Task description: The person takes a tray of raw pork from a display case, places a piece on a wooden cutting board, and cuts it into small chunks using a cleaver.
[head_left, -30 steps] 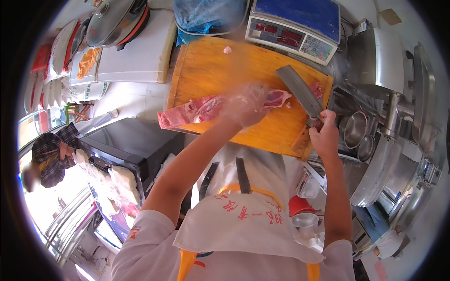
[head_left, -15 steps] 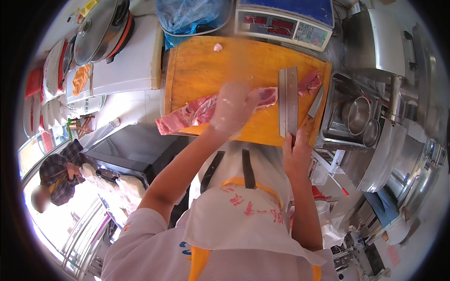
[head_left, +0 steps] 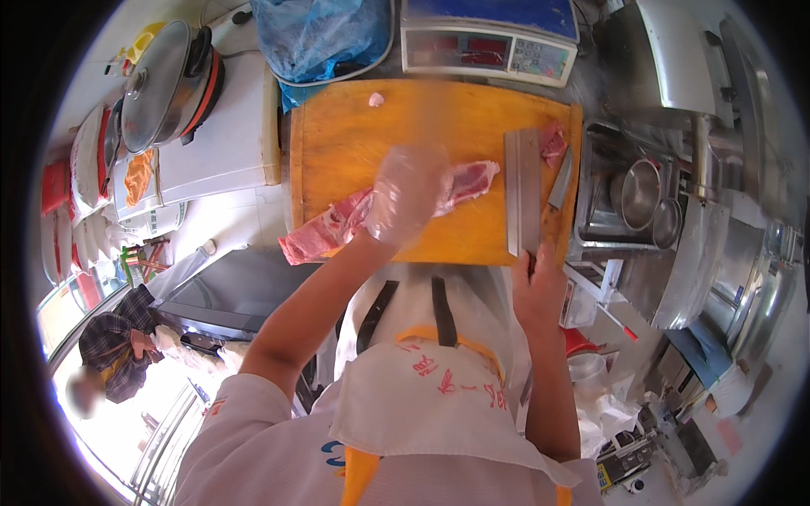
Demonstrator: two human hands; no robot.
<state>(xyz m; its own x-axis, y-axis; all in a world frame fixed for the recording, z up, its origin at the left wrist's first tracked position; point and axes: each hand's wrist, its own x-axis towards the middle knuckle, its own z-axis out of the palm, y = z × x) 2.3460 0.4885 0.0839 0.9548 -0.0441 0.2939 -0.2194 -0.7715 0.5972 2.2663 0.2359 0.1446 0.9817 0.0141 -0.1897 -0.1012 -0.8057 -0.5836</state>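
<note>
Sighted first: a broad wooden cutting board. Located just beyond the far edge: a digital scale with a blue top. Noted to the right, close beside: a metal tray with round metal vessels in it. Found lying slantwise on the board, from near left toward middle right: a long strip of raw meat (partly hidden at the middle). Observed just beside its right end: a cleaver. Of the hands, recorded over the strip's middle: the left hand, in a clear plastic glove; unable to tell, owing to blur, how far open or whether gripping. Recorded at the cleaver's handle: the right hand, closed firmly round it. Seen near the board's right edge: a smaller knife. Listed beyond its tip: a red piece of meat. Listed last, toward far left: a small pale scrap.
</note>
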